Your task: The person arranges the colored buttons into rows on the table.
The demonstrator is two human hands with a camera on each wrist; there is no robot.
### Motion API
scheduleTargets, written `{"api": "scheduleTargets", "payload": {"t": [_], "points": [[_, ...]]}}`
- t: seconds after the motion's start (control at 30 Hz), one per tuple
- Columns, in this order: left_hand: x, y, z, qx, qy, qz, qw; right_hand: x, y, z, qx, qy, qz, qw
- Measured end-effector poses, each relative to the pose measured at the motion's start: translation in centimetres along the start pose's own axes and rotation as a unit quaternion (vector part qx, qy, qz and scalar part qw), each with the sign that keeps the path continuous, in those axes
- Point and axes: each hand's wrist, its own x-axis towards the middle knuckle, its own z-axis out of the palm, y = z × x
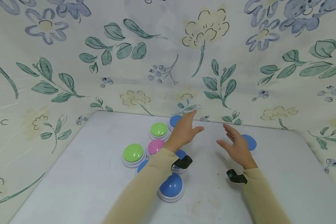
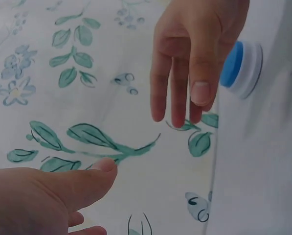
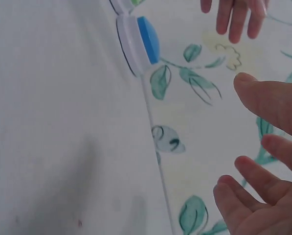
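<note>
My left hand [image 1: 183, 130] is held over the far part of the white table, its fingers extended and thumb apart, holding nothing. Below and beside it lies a cluster of round dome push buttons on white bases: a pink button [image 1: 156, 147], a green button [image 1: 158, 129] and a partly covered blue button [image 1: 175, 120]. Facing it, my right hand [image 1: 236, 147] hovers with relaxed, slightly bent fingers and nothing in its grasp. Just beyond that hand a lone blue button [image 1: 249, 142] is partly hidden by it. Both wrist views show an air gap between the hands.
Nearer along the left forearm sit another blue button [image 1: 171, 185] and a second green button [image 1: 133, 153]; the sleeve overlaps more blue ones. A flower-printed cloth [image 1: 162, 62] rises behind the table's [image 1: 81, 174] far edge. Dark straps are on both wrists.
</note>
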Motion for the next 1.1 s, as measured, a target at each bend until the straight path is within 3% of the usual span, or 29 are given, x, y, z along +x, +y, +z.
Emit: {"api": "scheduleTargets", "payload": {"t": [0.37,0.57,0.9,1.1], "points": [[0.1,-2.3,-1.3,0.025,0.003,-0.057,0.9981,2.5,-1.6,3.5,0.011,-0.034,0.022,0.9991],[0.5,-4.2,-1.8,0.041,0.002,-0.062,0.9972,3.9,-2.0,5.1,0.012,-0.038,0.0,0.9992],[1.4,-6.6,-2.3,0.061,0.001,-0.086,0.9944,6.3,-2.7,7.3,0.006,-0.059,0.0,0.9983],[2.0,-8.0,-2.6,0.054,-0.007,-0.084,0.9949,7.7,-3.2,8.2,-0.002,-0.075,0.022,0.997]]}}
